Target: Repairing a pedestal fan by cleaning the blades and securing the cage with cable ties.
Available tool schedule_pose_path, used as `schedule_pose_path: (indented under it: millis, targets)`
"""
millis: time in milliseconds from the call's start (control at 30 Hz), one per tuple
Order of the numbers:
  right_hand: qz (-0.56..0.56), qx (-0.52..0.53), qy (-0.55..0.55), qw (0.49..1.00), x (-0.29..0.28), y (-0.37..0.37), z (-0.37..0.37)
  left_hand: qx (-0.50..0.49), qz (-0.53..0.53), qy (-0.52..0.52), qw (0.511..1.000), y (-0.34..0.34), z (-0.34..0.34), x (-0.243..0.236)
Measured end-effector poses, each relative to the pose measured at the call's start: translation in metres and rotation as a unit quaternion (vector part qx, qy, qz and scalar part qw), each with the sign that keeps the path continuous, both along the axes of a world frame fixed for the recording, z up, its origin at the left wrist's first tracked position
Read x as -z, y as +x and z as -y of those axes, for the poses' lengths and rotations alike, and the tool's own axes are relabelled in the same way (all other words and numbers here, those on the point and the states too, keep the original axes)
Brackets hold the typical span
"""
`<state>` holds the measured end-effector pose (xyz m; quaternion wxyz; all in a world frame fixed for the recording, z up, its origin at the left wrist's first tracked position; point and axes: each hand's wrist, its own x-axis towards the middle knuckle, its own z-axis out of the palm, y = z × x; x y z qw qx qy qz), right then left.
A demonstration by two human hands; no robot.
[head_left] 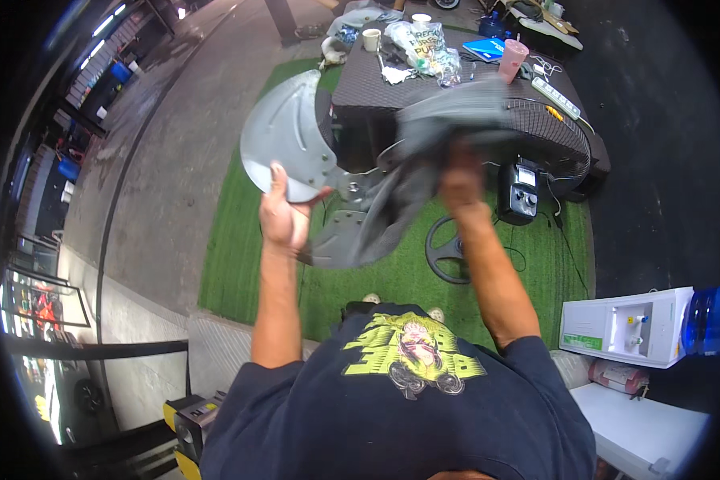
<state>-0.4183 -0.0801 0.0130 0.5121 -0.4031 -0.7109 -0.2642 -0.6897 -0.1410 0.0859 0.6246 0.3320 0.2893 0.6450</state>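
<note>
A large grey metal fan blade (284, 132) with riveted, rounded paddles is held up in front of me, above the green turf. My left hand (284, 212) grips it at the lower edge of the left paddle, thumb on the near face and fingers partly behind. A round hub fitting (354, 187) shows near its middle. My right hand (462, 180) is at the right side, against a grey shape (456, 112) smeared by motion. Whether that shape is a paddle or a cloth, I cannot tell. The right fingers are blurred too.
Ahead stands a dark woven-top table (368, 92) bearing a mug (371, 40), plastic bags, a pink cup (513, 61) and a power strip (555, 98). A steering wheel (448, 250) and a black control box (518, 192) are beyond my right arm. A white water dispenser (624, 326) lies right.
</note>
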Motion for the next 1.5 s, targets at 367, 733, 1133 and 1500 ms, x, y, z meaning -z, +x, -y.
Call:
schedule_pose_path:
  millis: [367,733,1133,1500]
  targets:
    - [-0.192,-0.268,-0.517,0.790,-0.041,-0.010,0.079,0.078,-0.133,-0.012,0.988,-0.030,-0.042,0.012]
    - [-0.288,-0.125,-0.489,0.814,-0.021,-0.022,0.079,0.414,-0.381,-0.223,0.796,-0.012,0.169,0.095]
    - [0.084,-0.314,-0.172,0.930,-0.037,-0.067,0.105,-0.146,-0.100,-0.045,0.983,0.020,0.023,0.028]
    - [-0.563,-0.413,-0.563,0.443,-0.031,-0.010,0.149,0.025,0.045,0.012,0.999,0.028,-0.021,0.065]
